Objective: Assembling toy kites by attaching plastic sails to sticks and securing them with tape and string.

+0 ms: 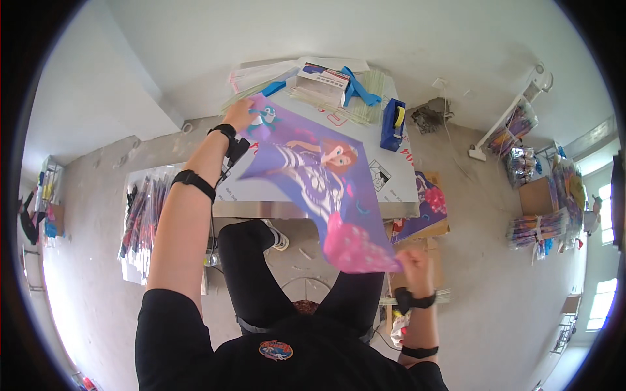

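Note:
A thin purple sheet [355, 186], printed with a cartoon figure in a dress and a pink patch of white spots, stretches slantwise over the table and past its near edge. My left hand [241, 116] is closed on its far left corner, above the tabletop. Low on the right, beyond the table's front edge, my right hand [414, 266] grips the opposite corner, slightly blurred. Between my hands the sheet sags and its left edge curls. My legs show beneath it.
On the white-covered table [399, 194] stand a small box [323, 83], a blue strap [360, 90] and a blue tape dispenser [393, 125]. Right of the table, another printed sheet [427, 207] lies on cardboard. Wrapped bundles [149, 212] lie at left; more bundles [538, 228] are far right.

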`<state>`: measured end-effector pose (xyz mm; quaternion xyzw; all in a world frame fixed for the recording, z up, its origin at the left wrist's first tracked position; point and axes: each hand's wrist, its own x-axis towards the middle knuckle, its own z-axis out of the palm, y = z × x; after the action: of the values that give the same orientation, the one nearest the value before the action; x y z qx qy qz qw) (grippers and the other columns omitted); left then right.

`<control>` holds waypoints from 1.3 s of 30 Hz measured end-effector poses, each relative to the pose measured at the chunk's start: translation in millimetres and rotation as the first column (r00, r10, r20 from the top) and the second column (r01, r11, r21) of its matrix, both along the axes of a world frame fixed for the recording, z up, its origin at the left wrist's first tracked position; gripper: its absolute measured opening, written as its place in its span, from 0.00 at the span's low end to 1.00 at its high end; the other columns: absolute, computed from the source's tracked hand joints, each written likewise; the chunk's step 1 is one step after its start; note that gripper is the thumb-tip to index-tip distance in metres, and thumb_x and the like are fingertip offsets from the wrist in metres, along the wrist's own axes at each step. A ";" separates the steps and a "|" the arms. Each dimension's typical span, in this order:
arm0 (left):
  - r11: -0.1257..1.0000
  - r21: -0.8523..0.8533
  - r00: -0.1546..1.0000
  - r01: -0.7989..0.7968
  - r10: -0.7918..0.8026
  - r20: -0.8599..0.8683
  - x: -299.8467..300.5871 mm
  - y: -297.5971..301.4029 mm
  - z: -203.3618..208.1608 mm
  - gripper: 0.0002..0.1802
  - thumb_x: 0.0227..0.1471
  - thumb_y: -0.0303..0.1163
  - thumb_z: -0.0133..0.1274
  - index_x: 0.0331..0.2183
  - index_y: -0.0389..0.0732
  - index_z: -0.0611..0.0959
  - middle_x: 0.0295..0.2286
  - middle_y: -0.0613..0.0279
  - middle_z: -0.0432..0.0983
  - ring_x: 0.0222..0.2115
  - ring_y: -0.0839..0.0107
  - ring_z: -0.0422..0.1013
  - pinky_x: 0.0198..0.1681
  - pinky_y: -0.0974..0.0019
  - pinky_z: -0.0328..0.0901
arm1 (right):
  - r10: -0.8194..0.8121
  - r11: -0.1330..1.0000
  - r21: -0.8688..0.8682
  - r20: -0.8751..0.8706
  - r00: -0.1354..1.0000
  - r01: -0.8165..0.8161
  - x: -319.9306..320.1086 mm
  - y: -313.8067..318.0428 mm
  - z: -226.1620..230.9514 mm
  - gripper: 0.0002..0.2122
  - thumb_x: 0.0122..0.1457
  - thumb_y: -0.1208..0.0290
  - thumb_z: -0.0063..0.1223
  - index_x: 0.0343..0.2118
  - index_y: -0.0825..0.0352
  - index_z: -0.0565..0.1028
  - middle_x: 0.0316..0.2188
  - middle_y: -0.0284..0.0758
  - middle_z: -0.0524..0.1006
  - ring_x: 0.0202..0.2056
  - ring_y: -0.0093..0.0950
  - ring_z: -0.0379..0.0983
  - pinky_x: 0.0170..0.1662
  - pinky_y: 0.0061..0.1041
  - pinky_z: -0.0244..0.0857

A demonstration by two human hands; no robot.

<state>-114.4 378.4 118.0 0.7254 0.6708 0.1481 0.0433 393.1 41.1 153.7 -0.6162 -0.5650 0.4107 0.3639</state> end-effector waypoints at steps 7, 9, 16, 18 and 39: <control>0.993 -0.093 0.940 0.068 -0.095 -0.329 45.2 -19.2 -17.6 0.35 0.50 0.32 0.49 0.59 0.52 0.59 0.62 0.57 0.42 0.63 0.60 0.42 0.62 0.44 0.39 | 0.336 0.939 -0.023 -0.164 0.928 -0.344 -117.9 19.2 -64.5 0.07 0.55 0.72 0.54 0.28 0.71 0.76 0.21 0.37 0.74 0.23 0.23 0.70 0.26 0.22 0.62; 0.971 -0.227 0.925 0.070 -0.149 -0.350 51.0 -26.9 -16.5 0.35 0.49 0.28 0.49 0.59 0.55 0.60 0.62 0.61 0.42 0.63 0.60 0.42 0.63 0.45 0.38 | 0.381 0.924 0.003 -0.118 0.917 -0.383 -135.2 22.6 -76.4 0.08 0.55 0.70 0.55 0.28 0.71 0.76 0.22 0.39 0.75 0.23 0.26 0.72 0.26 0.24 0.62; 0.946 -0.292 0.931 0.141 -0.227 -0.286 65.6 -51.3 -17.6 0.16 0.49 0.26 0.46 0.40 0.49 0.81 0.46 0.54 0.70 0.55 0.57 0.57 0.57 0.36 0.47 | 0.542 0.840 0.026 0.035 0.840 -0.542 -163.9 19.0 -104.8 0.08 0.54 0.70 0.53 0.24 0.70 0.72 0.22 0.41 0.73 0.25 0.39 0.71 0.27 0.32 0.63; 0.966 -0.248 0.913 0.072 -0.164 -0.373 67.5 -55.2 -15.0 0.15 0.49 0.26 0.45 0.38 0.48 0.82 0.41 0.54 0.73 0.53 0.57 0.61 0.55 0.36 0.48 | 0.586 0.808 0.062 0.021 0.810 -0.586 -165.2 12.9 -109.0 0.08 0.53 0.71 0.53 0.24 0.70 0.72 0.22 0.41 0.73 0.25 0.40 0.71 0.28 0.32 0.63; 0.900 -0.422 0.988 0.108 -0.146 -0.060 123.3 -217.7 -147.7 0.46 0.46 0.55 0.55 0.61 0.56 0.52 0.63 0.56 0.37 0.63 0.53 0.36 0.62 0.40 0.35 | 0.605 0.764 -0.040 0.393 0.693 -0.644 -131.9 25.9 -119.9 0.05 0.54 0.70 0.49 0.29 0.66 0.73 0.26 0.42 0.74 0.31 0.43 0.72 0.33 0.38 0.65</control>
<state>8.9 160.7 -29.7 0.7474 0.6396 -0.0343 0.1766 261.2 67.0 33.9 -0.4358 -0.8202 0.3522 0.1157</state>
